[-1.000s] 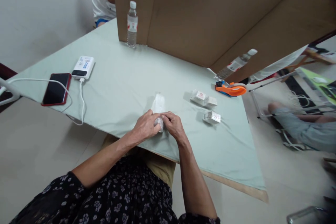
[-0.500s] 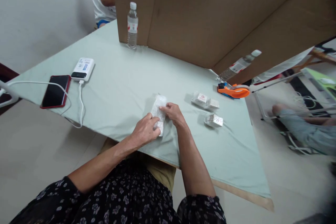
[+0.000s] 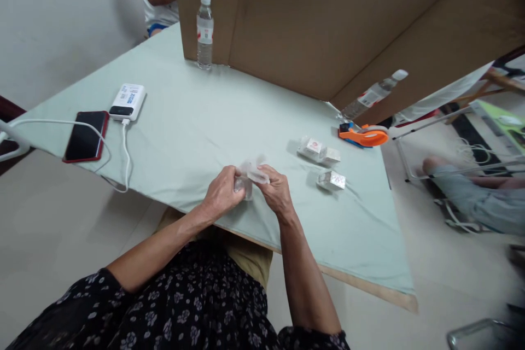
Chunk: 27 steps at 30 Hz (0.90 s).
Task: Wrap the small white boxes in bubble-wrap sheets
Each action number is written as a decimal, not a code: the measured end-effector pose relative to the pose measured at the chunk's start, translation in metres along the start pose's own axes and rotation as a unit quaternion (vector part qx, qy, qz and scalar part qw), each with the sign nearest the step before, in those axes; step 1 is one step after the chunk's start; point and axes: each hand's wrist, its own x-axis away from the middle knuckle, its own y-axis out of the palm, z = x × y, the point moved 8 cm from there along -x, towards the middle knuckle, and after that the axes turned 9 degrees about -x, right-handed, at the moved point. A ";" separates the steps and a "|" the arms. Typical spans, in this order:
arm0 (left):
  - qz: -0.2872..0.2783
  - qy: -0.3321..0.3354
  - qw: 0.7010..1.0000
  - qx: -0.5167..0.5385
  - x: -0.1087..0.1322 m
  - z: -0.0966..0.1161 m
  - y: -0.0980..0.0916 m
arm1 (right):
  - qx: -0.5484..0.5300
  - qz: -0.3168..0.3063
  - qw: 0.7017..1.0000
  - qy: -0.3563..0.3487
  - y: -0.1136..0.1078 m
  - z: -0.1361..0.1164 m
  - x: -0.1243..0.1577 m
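Note:
Both my hands hold a piece of clear bubble wrap [image 3: 248, 187] close to the table's front edge. My left hand [image 3: 222, 191] pinches its left side, fingers closed. The upper end is gripped by my right hand [image 3: 275, 188], where the wrap folds over and blurs a little. Whether anything lies inside the wrap I cannot tell. To the right of my hands, small boxes in clear wrapping rest on the cloth: a joined pair [image 3: 314, 147] and a single box [image 3: 332, 180] nearer me.
An orange tape dispenser [image 3: 364, 135] lies near the right edge. Two water bottles, one upright [image 3: 205, 33] and one leaning [image 3: 373, 95], stand by a cardboard panel [image 3: 295, 27]. At left are a phone [image 3: 87, 135], a power bank [image 3: 128, 102] and a white cable [image 3: 127, 153]. People sit beyond.
The bubble wrap lay flat on the table under my hands; now it is lifted and folded between them. My left hand has moved up, and the view has shifted slightly.

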 end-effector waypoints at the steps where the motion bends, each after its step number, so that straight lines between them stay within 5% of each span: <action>1: 0.021 -0.004 1.000 0.000 0.001 -0.002 -0.002 | 0.017 -0.008 1.000 -0.014 0.001 -0.003 0.007; 6: 0.057 0.071 0.996 -0.018 0.007 0.001 -0.010 | 0.160 -0.048 0.982 -0.092 0.008 -0.013 0.036; 16: -0.056 0.166 0.983 0.053 0.004 -0.004 -0.003 | 0.308 -0.069 0.930 -0.191 0.027 -0.004 0.064; 21: -0.126 0.204 0.971 0.025 -0.002 -0.011 -0.004 | 0.203 -0.024 0.972 -0.119 0.011 0.003 0.030; 24: -0.119 0.184 0.975 0.047 -0.019 -0.011 -0.001 | 0.072 -0.028 0.997 0.015 0.001 0.023 0.000; 27: -0.148 0.144 0.968 0.141 -0.034 -0.007 0.008 | -0.061 -0.018 0.985 0.158 -0.004 0.048 -0.016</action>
